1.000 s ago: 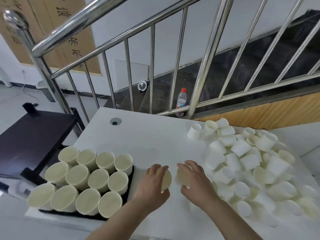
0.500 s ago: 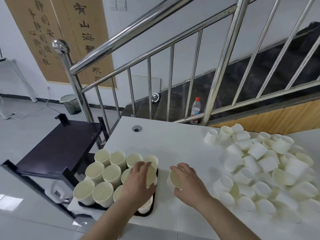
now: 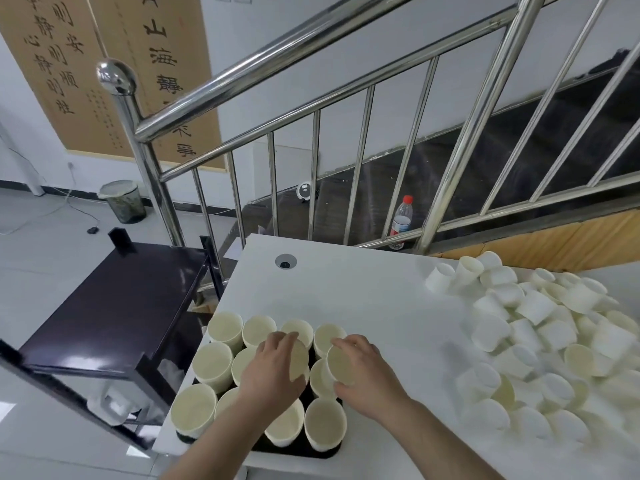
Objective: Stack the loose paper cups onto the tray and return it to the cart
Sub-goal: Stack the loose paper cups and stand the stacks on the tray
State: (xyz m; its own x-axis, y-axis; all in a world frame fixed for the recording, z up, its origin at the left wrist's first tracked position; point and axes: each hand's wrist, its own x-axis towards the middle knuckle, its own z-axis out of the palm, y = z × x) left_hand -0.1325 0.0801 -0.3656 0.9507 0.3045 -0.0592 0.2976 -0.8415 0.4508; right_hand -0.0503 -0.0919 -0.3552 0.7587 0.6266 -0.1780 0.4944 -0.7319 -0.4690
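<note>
A black tray sits at the near left corner of the white table, filled with several upright paper cups. My left hand grips one paper cup over the tray's middle. Beside it, my right hand grips another paper cup over the tray's right side. A big heap of loose paper cups covers the table's right half. The dark cart stands left of the table.
A steel stair railing runs behind the table, with a water bottle standing on the stairs. A waste bin stands on the floor at the far left. A cable hole sits in the table's far left part.
Both hands have carried their cups leftward from the bare table to above the tray. The view has swung left and up, showing more of the cart and floor.
</note>
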